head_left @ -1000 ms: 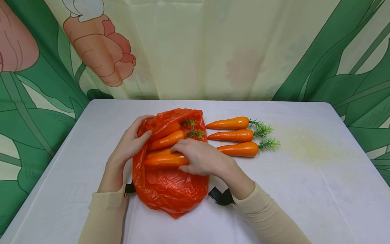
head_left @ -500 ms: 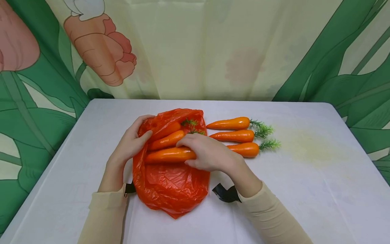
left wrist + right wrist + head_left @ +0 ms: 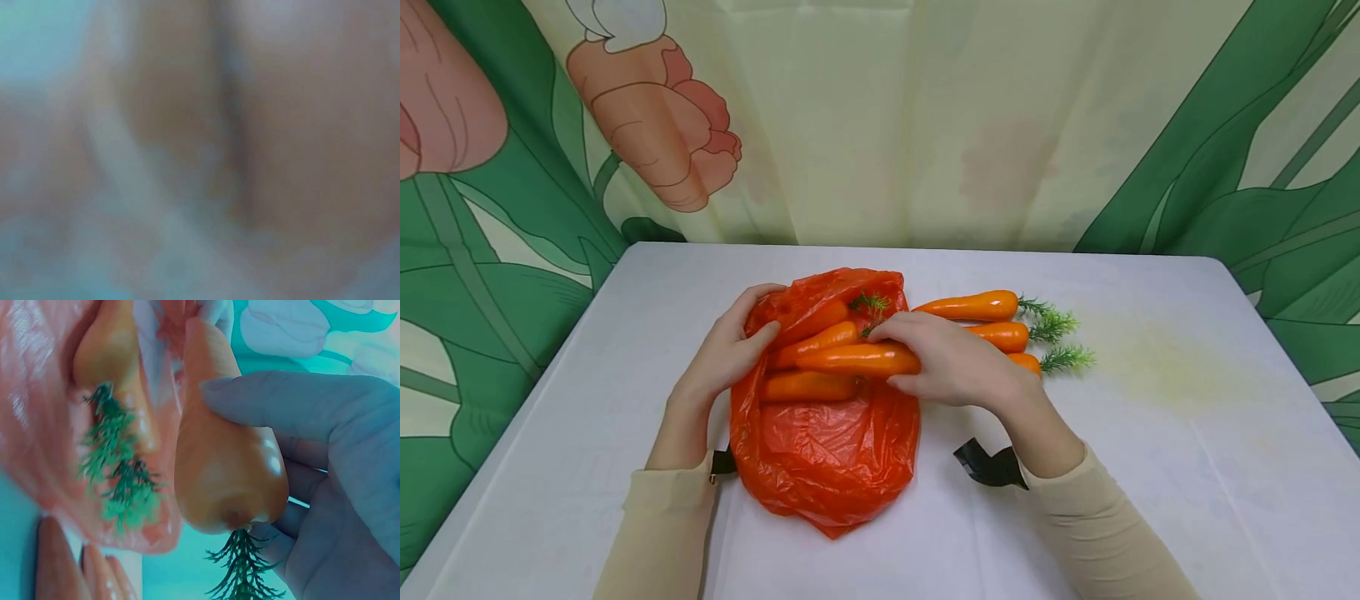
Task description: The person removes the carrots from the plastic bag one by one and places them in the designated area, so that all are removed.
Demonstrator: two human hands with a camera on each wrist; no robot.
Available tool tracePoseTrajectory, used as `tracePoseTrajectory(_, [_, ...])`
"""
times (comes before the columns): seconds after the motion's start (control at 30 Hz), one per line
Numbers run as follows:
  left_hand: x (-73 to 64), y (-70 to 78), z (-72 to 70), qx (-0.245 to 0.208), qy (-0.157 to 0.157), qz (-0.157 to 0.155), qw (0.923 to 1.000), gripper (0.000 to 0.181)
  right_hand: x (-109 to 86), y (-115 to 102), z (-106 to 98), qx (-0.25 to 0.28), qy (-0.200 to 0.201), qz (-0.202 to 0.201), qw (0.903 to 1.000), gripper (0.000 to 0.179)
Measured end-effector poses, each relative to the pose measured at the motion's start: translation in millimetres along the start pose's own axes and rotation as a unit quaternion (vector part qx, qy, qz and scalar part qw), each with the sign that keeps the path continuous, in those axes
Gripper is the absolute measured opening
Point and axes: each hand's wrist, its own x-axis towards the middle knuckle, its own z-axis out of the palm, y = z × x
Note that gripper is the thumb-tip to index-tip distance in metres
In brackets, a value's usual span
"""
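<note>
A red plastic bag (image 3: 835, 467) lies with its mouth spread in the middle of the table. My left hand (image 3: 726, 346) holds the bag's left edge, thumb on the inside. My right hand (image 3: 966, 362) grips the thick end of an orange carrot (image 3: 850, 360), raised over the bag's opening. In the right wrist view the thumb presses on this carrot (image 3: 231, 475), and its green top hangs below. Inside the bag rest other carrots: one nearer the front (image 3: 808, 387) and two behind, with green tops (image 3: 871, 304). The left wrist view is too blurred to read.
Three carrots (image 3: 977, 306) lie side by side right of the bag, green tops (image 3: 1060, 323) pointing right; my right hand and wrist partly cover them. A white cloth covers the table (image 3: 1150, 467). A printed curtain (image 3: 865, 125) hangs behind.
My right hand has lifted a carrot and drawn it right and slightly away from me, uncovering another carrot beneath. My left hand stays at the bag's edge.
</note>
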Motion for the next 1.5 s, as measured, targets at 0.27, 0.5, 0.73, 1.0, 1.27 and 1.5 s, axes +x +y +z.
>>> tracePoseTrajectory(0.27, [0.1, 0.7, 0.1, 0.004, -0.002, -0.004, 1.0000, 0.047, -13.7, 13.7, -0.6, -0.003, 0.021, 0.000, 0.9998, 0.037])
tracePoseTrajectory(0.5, [-0.9, 1.0, 0.0, -0.003, -0.004, -0.010, 0.9999, 0.047, -28.1, 22.5, -2.6, -0.006, 0.031, 0.018, 0.9993, 0.040])
tracePoseTrajectory(0.73, [-1.1, 1.5, 0.1, -0.006, -0.003, -0.010, 0.9999, 0.047, -42.6, 32.3, -4.1, -0.011, 0.045, 0.019, 0.9988, 0.041])
tracePoseTrajectory(1.0, [-1.5, 1.6, 0.0, -0.012, -0.005, -0.011, 0.9998, 0.048, -58.6, 42.5, -6.4, -0.016, 0.052, 0.016, 0.9984, 0.046])
tracePoseTrajectory(1.27, [-1.3, 1.7, -0.2, -0.011, -0.003, -0.009, 0.9999, 0.047, -76.3, 49.1, -8.5, -0.037, 0.047, 0.032, 0.9977, 0.042])
tracePoseTrajectory(1.5, [-1.5, 1.9, 0.2, -0.010, -0.001, -0.015, 0.9998, 0.047, -91.5, 56.0, -4.2, -0.046, 0.051, 0.033, 0.9971, 0.039])
